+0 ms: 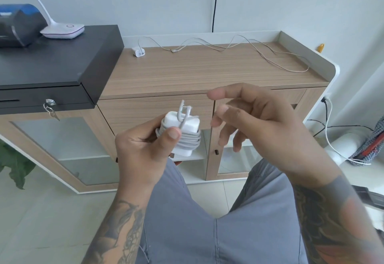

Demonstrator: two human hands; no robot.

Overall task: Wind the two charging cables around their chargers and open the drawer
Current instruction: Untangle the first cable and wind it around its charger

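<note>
Winding of first charger near complete: gripped in left hand, thumb pinning cable coils, right hand open and empty at 3 o'clock; next, tuck loose cable end, then wind second charger lying on surface at 12 o'clock, drawer unopened.

Both forearms bare, no sleeves in view. Left forearm: dark grey tattoo, swirling line work. Right forearm: solid grey band tattoo at wrist, below it dense dark pattern with orange-red patches. Grey trousers, seam lines visible. Fingernails short
</note>
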